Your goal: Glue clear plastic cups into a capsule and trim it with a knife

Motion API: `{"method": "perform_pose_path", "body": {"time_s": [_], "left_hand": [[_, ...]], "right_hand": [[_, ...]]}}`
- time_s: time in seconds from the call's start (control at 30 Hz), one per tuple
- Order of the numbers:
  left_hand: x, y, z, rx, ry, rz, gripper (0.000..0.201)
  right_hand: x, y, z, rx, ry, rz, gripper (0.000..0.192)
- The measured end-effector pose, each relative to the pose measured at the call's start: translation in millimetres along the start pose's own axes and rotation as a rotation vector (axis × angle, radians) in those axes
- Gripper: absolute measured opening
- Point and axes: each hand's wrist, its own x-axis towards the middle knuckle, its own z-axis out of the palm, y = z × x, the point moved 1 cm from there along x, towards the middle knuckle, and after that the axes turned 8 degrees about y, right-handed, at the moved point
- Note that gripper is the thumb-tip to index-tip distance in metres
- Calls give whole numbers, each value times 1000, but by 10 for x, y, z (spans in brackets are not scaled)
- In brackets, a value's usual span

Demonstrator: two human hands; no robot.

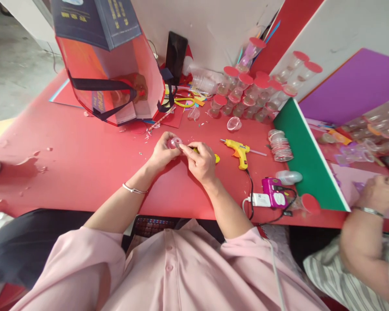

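Note:
My left hand (164, 151) is closed around a small clear plastic cup (174, 142), held just above the red table. My right hand (201, 162) grips a slim tool with a yellow handle (217, 158), whose end sticks out past the palm. Its working tip is hidden by my fingers, which meet the cup's side. Right of my hands lies a yellow hot glue gun (240, 152) with a glue stick in its back. Another clear plastic cup (234, 124) rests beyond it.
Hourglass-shaped cup pairs with red caps (243, 93) stand at the back right. Stacked discs (280, 146) and a magenta power box (274, 193) lie by a green divider (307, 155). A large bag (149, 65) stands back left. Right of the divider is a co-worker's arm (363, 233).

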Motion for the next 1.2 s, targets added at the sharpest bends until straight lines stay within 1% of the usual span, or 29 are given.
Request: {"method": "perform_pose_path", "body": {"time_s": [0.07, 0.17, 0.3, 0.4, 0.53, 0.7, 0.97, 1.1, 1.2], "left_hand": [[0, 1, 0, -25, -26, -15, 42], [-2, 6, 2, -34, -32, -20, 46], [-15, 39, 10, 7, -41, 53, 50], [-18, 58, 11, 51, -23, 104, 52], [3, 24, 3, 60, -26, 91, 47], [23, -18, -10, 78, -32, 105, 46], [8, 22, -13, 92, -47, 155, 39], [-7, 54, -7, 69, -57, 140, 35], [-25, 64, -9, 54, -75, 108, 36]], "right_hand": [[3, 0, -8, 4, 7, -3, 38], [3, -7, -12, 3, -4, -1, 38], [4, -18, -12, -7, -15, 7, 39], [10, -24, -19, -9, 2, -10, 38], [14, -19, -20, -23, 21, -17, 36], [4, -14, -5, -19, 41, -42, 35], [21, -40, -27, -23, 66, -40, 32], [13, -39, -21, -26, 71, -46, 33], [7, 30, -8, -48, 75, -23, 34]]}}
